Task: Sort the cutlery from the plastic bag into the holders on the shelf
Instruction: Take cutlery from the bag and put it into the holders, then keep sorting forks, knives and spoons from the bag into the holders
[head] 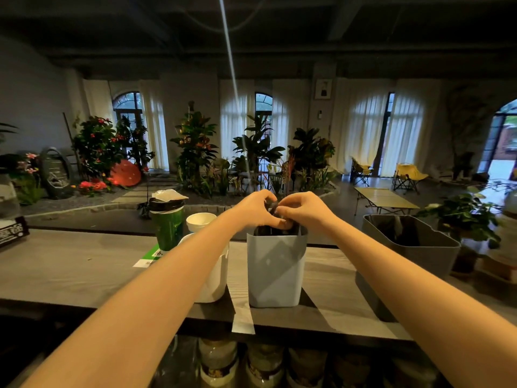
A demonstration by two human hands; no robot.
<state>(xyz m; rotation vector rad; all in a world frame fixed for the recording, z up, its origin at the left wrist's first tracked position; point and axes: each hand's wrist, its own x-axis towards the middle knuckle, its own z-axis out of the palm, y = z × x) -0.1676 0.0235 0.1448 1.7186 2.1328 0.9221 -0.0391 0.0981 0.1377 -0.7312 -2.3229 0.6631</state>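
From the head camera, I see my left hand [258, 211] and my right hand [300, 210] close together, right over the top of the blue holder [275, 273]. The fingers of both hands are curled, and they pinch a dark thing [272, 208] between them. It may be the bag or some dark cutlery; I cannot tell which. More dark stuff sits inside the top of the blue holder, so I think the sorting has begun. I cannot tell how much is left. The blue holder stands near the front edge of the shelf [70, 264], about in the middle. The white holder [214, 281] stands just beside it on the left, and my arm hides part of it, so I cannot see inside. Now I count: two hands, two holders, one green cup [167, 228] with a lid farther back, one white cup [201, 221] beside it, and one grey bin [419, 247] toward the right end. Some jars [218, 357] sit under the shelf, too dim to count. I cannot count any cutlery.
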